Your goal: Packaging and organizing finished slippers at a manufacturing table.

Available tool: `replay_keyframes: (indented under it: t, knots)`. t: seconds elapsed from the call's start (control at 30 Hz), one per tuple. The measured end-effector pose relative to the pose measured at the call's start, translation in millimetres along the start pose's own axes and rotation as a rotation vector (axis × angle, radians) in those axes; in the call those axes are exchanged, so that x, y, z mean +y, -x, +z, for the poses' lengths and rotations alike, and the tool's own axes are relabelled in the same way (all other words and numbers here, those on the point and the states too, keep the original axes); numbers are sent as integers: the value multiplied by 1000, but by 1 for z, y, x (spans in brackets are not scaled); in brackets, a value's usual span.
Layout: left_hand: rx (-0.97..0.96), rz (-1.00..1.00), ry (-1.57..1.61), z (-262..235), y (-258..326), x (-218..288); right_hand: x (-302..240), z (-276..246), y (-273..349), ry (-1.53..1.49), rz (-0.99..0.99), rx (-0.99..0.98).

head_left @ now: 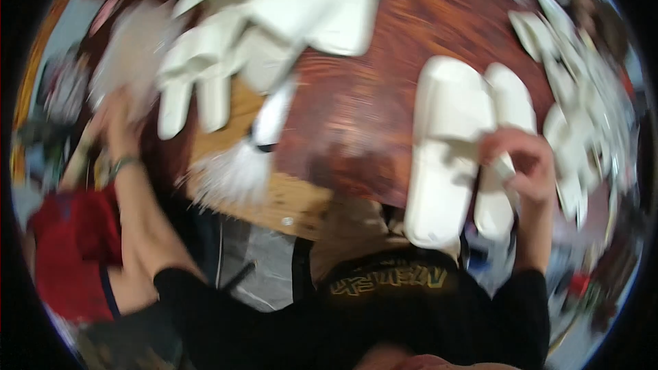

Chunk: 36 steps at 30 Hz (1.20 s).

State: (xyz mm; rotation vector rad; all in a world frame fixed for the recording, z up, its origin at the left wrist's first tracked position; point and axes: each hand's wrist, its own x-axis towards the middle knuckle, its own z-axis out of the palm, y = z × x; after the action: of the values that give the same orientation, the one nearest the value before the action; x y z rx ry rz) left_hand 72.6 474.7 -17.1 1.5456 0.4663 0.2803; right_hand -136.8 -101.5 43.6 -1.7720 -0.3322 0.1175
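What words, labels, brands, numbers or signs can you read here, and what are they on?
Black shirt: yellow lettering, upside down in this view; I won't copy its wording.
White slippers at the right hand: no lettering I can make out.
Clear plastic at the left: too blurred to show any.

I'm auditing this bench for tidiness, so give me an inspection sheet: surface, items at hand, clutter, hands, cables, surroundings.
Surface: red-brown wood-grain table, with a light-brown board at its near edge.
Items at hand: two white slippers; translucent plastic, blurred.
Clutter: heap of white slippers on the far side; white stringy bundle.
Hands: right hand at the two slippers; left hand at the plastic; exact grips unclear.
Cables: nothing seen for certain.
Surroundings: co-worker in red at left; more white slippers at right.
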Motion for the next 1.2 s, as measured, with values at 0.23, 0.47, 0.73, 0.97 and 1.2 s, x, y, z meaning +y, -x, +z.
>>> replay_keyframes:
  t: [0.23, 0.47, 0.73, 0.97, 1.2]
  knots:
    - [-246, 910, -721, 94, 60, 38, -17, -46, 117, 185, -49, -112]
    - [-656, 1307, -693, 181, 247, 64, -1, -24, 170, 329, 179, 170]
    - [-851, 663, -874, 298, 227, 4, -16, -39, 138, 726, -87, 220]
    - [-778, 787, -992, 383, 207, -4, -3, -31, 126, 882, -110, 181]
    - [-802, 855, -860, 392, 217, -25, 25, -5, 112, 1117, -184, 218]
